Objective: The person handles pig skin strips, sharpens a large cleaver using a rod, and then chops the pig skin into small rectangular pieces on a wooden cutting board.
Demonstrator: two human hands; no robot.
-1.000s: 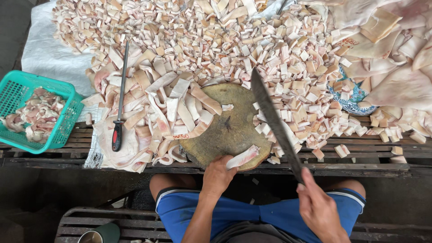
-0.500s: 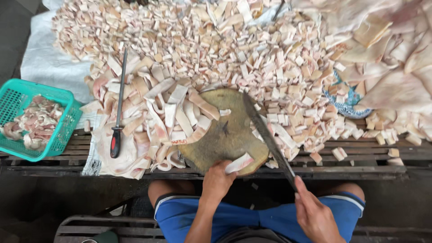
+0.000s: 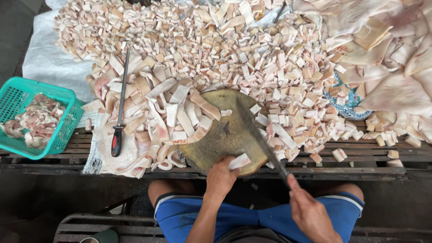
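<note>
While a pale strip (image 3: 239,161) is pinched flat on the round block (image 3: 225,135) by the left hand (image 3: 220,179), a knife (image 3: 258,137) is gripped tight in the right hand (image 3: 309,213), ready for chopping.

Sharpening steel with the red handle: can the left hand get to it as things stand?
Probably not freely: the left hand is holding a strip on the chopping block, and the sharpening steel lies farther left across piled strips.

Single head view, straight down, mid-distance: round chopping block (image 3: 225,132) centre, person's knees at 6 o'clock.
</note>
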